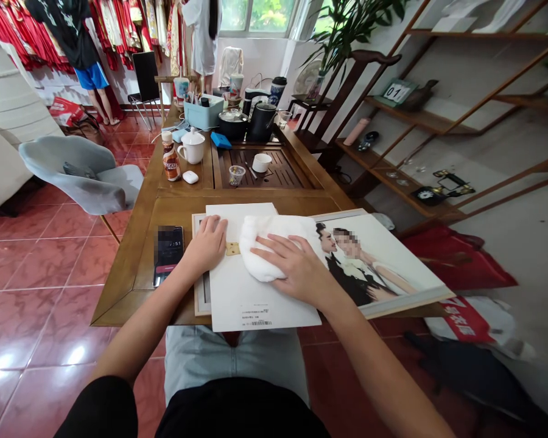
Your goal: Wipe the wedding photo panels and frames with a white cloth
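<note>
A white panel (231, 298), printed with small text and a barcode near its front edge, lies flat across a framed piece (201, 298) on the wooden table. My left hand (209, 242) rests palm down at the panel's left side, its fingers stretched out. Bunched under my right hand (296, 267) is a thick white cloth (256, 234); the fingers spread over it and press it against the panel. A small gold-brown piece (232, 248) shows between the hands. Partly under my right wrist lies a framed photo (393, 255) of two people.
A phone (168, 255) lies left of the panel. Beyond stand a bottle (170, 158), a lidded white mug (192, 146) and a tea tray (274, 170) with a small white cup (262, 162). A grey chair (86, 173) stands left; shelves (415, 121) line the right. Two people are at the back.
</note>
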Action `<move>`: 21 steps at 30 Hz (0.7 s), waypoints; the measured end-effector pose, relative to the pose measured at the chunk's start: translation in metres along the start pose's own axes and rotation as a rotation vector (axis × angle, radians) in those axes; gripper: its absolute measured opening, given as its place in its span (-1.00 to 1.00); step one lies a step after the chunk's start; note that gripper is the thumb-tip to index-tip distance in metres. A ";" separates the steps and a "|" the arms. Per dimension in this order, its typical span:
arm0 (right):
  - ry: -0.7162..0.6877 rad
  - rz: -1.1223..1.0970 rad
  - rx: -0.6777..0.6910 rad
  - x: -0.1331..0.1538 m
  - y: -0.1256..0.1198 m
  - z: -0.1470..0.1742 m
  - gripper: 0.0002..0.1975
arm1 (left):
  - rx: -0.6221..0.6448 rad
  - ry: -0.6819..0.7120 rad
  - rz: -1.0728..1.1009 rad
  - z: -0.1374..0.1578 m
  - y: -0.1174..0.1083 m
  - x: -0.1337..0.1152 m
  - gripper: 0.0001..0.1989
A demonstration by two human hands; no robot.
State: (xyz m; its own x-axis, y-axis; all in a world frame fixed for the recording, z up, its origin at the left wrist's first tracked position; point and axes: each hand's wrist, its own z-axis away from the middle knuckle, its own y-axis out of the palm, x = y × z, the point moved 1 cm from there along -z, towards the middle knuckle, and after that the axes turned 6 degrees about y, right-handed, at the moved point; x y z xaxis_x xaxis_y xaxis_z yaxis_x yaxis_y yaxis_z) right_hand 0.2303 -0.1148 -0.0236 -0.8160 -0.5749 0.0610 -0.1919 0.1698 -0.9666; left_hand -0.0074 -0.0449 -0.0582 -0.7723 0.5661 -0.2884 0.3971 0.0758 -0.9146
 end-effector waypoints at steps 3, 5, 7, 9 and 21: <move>-0.028 -0.042 0.016 0.011 0.003 -0.006 -0.35 | 0.003 0.004 -0.001 0.000 -0.001 0.000 -0.62; -0.024 -0.063 0.012 0.011 0.003 -0.007 -0.37 | 0.007 0.003 0.002 0.000 -0.001 -0.001 -0.61; -0.014 -0.062 -0.001 0.006 0.002 -0.004 -0.42 | 0.010 -0.003 0.005 0.000 -0.002 -0.002 -0.61; 0.007 -0.038 -0.019 -0.003 0.000 0.001 -0.46 | 0.016 -0.016 0.008 0.000 -0.003 -0.002 -0.61; -0.014 -0.026 -0.041 0.009 0.007 -0.002 -0.43 | 0.016 0.000 -0.015 0.000 -0.003 -0.003 -0.60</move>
State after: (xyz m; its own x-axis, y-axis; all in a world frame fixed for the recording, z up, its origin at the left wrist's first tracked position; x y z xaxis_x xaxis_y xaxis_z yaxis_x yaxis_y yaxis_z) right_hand 0.2209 -0.1169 -0.0296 -0.8030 -0.5904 0.0818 -0.2350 0.1875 -0.9537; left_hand -0.0060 -0.0466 -0.0546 -0.7783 0.5648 -0.2743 0.3771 0.0711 -0.9234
